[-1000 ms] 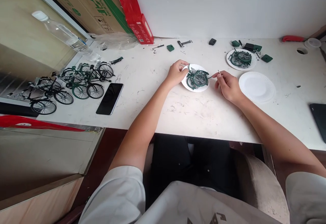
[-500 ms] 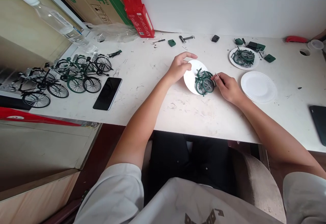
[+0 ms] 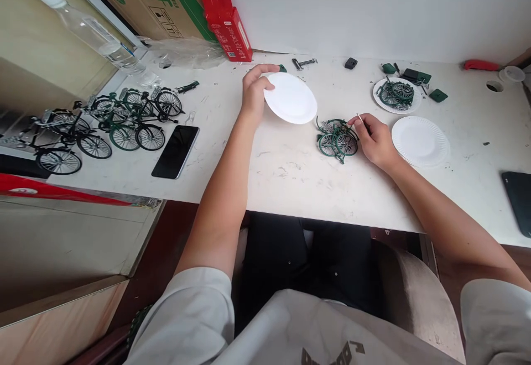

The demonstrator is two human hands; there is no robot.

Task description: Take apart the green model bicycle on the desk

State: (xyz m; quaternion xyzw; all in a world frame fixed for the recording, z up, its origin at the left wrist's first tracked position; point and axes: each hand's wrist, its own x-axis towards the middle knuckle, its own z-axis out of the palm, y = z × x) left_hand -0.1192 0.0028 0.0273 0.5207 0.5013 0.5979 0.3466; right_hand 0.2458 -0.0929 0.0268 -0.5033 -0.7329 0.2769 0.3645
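Observation:
My left hand [image 3: 258, 91] grips the left edge of a white paper plate [image 3: 291, 98], which is lifted and tilted over the table. To its right, green miniature bicycle parts with spoked wheels [image 3: 337, 137] lie in a pile on the tabletop. Beside the pile, my right hand [image 3: 372, 137] is closed on a thin pointed tool [image 3: 360, 117], mostly hidden in the fingers; its fingertips are close to the parts, and contact is unclear.
Several model bicycles [image 3: 124, 124] and a phone [image 3: 175, 152] are at left. A plate of green parts [image 3: 376, 97] and a bare white plate [image 3: 420, 141] sit at right. Small tools and pieces line the back, near a red box [image 3: 232, 36] and a bottle [image 3: 99, 38].
My left hand has moved left and raised the plate. The green parts that were on it now rest on the table. My right hand has moved slightly right.

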